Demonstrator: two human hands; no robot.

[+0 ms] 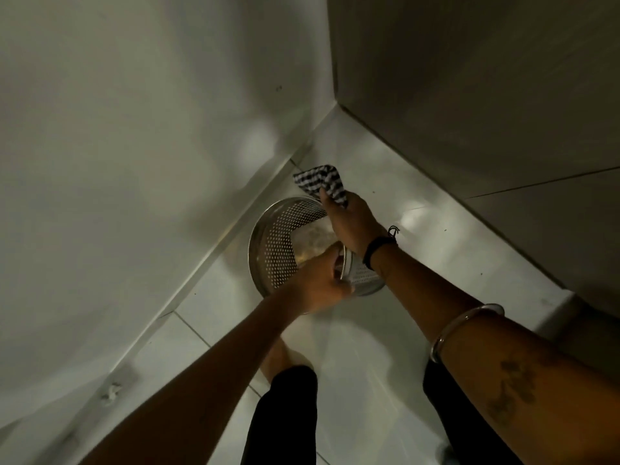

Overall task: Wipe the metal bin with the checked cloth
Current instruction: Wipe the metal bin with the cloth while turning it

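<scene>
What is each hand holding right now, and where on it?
Right hand grips the checked cloth by its lower end, at the bin's far rim. Left hand grips the metal bin by its near rim.

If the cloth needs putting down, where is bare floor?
Bare tile lies right of the metal bin, toward the cabinet base, and below it toward the feet. Crowded: the bin's wall side, where the right hand holds the checked cloth.

Pale tiled floor (419,250), white wall (134,129).
</scene>
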